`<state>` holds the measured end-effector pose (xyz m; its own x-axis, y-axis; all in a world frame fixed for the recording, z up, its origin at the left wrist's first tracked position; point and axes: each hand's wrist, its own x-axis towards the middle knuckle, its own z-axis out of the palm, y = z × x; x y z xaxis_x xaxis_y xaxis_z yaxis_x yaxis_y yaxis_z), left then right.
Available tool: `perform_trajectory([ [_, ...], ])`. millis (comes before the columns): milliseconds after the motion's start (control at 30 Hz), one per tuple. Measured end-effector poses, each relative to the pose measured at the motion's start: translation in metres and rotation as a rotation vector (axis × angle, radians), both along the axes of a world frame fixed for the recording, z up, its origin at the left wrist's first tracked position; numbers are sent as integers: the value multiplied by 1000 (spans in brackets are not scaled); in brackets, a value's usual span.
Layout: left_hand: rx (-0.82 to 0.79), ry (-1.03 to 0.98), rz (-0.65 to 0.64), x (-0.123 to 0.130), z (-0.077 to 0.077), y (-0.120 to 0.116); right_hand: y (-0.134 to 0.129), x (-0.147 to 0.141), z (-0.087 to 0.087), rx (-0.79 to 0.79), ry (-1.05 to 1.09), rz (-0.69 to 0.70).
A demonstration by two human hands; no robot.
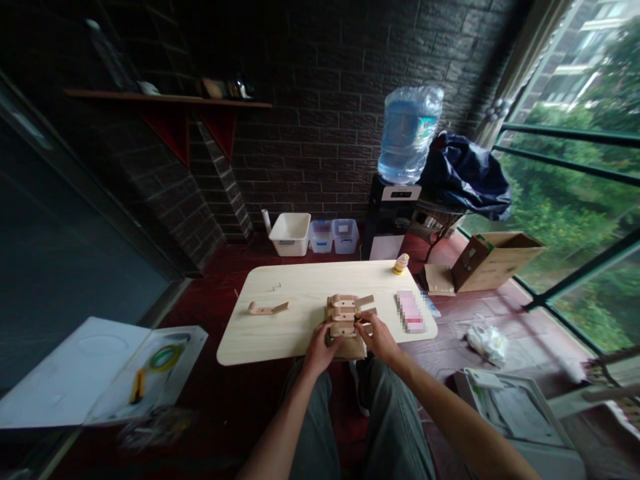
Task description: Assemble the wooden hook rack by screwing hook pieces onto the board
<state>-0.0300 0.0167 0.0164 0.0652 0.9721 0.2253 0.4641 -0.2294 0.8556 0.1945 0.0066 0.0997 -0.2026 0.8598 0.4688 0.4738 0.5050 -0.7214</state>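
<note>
A wooden board (330, 311) near the front edge of the table carries several curved wooden hooks (345, 313) with dark screw spots. My left hand (320, 348) grips the board's near left side, thumb and fingers around it. Over the hooks' right part, my right hand (379, 338) pinches a small black-and-yellow tool (357, 318); its exact kind is too small to make out. Under the board, a brown block or pad (353, 349) shows at the table edge. One loose wooden hook (269, 309) lies to the left, with small screws (277, 287) behind it.
On the pale table (295, 280) are a yellow-capped bottle (401, 264) and a blurred pink item (411, 312). Beyond stand plastic bins (290, 235) and a water dispenser (393, 213). A cardboard box (493, 263) sits right, an open white case (150, 363) left.
</note>
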Motion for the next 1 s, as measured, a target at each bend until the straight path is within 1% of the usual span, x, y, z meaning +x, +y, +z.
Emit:
perform_trajectory([
  [133,26,-10,7,0,-1,-1,-3,-1,1,31,-20,-16],
  [233,37,-20,12,0,-3,-1,-7,1,2,46,-23,0],
  [500,18,-25,13,1,-5,-1,-10,6,3,-15,-24,-1],
  [800,9,0,9,3,1,0,-4,6,-1,48,8,-36],
  [1000,18,3,18,3,1,0,-1,3,-3,87,-20,-14],
])
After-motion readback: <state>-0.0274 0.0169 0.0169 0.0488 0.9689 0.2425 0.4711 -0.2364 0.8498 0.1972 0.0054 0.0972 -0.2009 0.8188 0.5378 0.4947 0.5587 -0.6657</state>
